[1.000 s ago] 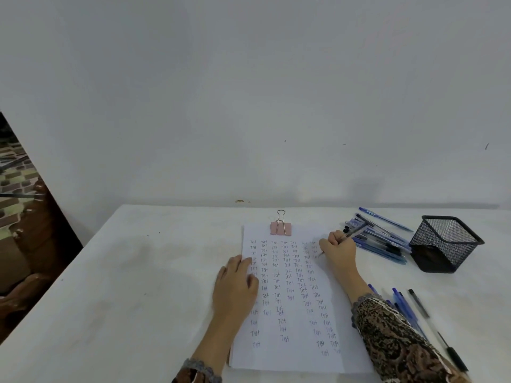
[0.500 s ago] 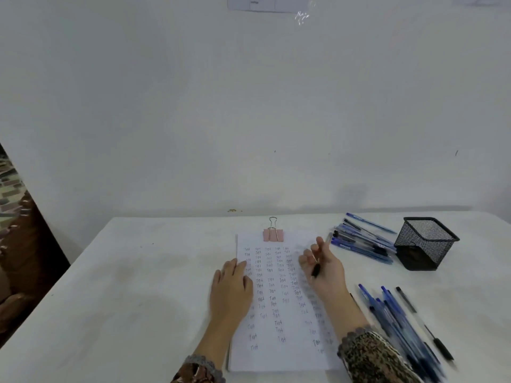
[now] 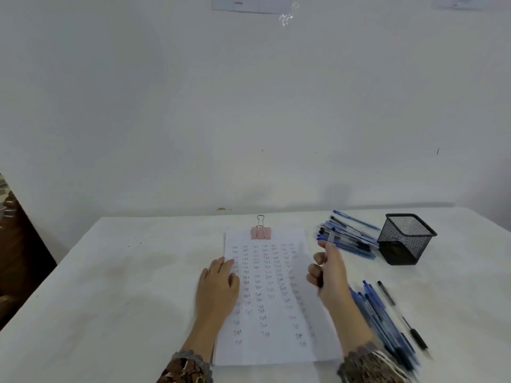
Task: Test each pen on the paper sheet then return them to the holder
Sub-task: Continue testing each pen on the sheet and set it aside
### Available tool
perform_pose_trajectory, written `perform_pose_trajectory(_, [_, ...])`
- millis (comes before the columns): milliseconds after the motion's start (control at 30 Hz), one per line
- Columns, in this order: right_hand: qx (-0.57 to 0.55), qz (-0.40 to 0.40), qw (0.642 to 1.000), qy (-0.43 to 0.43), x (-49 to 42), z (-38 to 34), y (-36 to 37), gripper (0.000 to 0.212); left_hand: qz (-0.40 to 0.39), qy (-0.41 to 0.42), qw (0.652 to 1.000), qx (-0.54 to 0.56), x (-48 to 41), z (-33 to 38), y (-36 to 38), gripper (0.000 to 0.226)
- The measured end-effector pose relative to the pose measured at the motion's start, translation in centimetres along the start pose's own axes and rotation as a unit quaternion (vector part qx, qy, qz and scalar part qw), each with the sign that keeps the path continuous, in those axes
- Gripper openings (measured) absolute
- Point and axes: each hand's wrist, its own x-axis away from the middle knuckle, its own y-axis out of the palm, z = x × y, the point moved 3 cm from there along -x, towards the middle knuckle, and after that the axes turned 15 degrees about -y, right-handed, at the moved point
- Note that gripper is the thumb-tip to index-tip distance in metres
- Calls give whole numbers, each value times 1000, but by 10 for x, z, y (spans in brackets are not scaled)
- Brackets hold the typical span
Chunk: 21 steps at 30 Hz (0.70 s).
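Observation:
A white paper sheet (image 3: 276, 313) covered in small handwritten words lies on the table, held at its top by a pink binder clip (image 3: 260, 232). My left hand (image 3: 218, 286) rests flat on the sheet's left edge. My right hand (image 3: 327, 269) hovers at the sheet's right edge, curled around a pen (image 3: 331, 236) whose grey end sticks up above the fingers. The black mesh holder (image 3: 406, 239) stands at the back right; nothing shows above its rim. One pile of blue pens (image 3: 348, 239) lies just left of it, and a second pile (image 3: 381, 313) lies by my right forearm.
The white table (image 3: 124, 286) butts against a white wall. A single black pen (image 3: 401, 316) lies right of the near pile. Dark wooden furniture (image 3: 16, 258) stands off the table's left side.
My right hand left the top right of the sheet, turned the pen in its fingers and shifted right to the sheet's edge. The left hand stayed put. The view tilted up slightly.

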Motion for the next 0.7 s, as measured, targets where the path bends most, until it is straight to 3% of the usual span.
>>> perform_pose_trajectory(67, [245,-56,965,-76,-2,-25,-23,14,2,-3,1000,0,-1,-1,0,41])
perform_pose_trajectory(133, [481,-80,861,-147,-6,-40,-54,18,-1,-7,1000,-7,-1,0,0,41])
perform_pose_trajectory(200, [611,-79,775,-138,-6,-45,-82,22,-2,-10,1000,-16,1,2,0,42])
perform_pose_trajectory(267, [667,-99,733,-89,-1,-42,-100,23,0,-14,1000,-15,2,3,-1,41])
perform_pose_trajectory(333, [689,-119,713,-62,7,-39,-107,25,1,-15,1000,-15,2,4,-1,41])
perform_pose_trajectory(533, [707,-158,684,-87,11,-46,-105,34,3,-19,1000,-12,2,3,0,41])
perform_pose_trajectory(700, [747,-241,612,-99,9,-44,-102,25,2,-18,1000,-13,2,3,0,41])
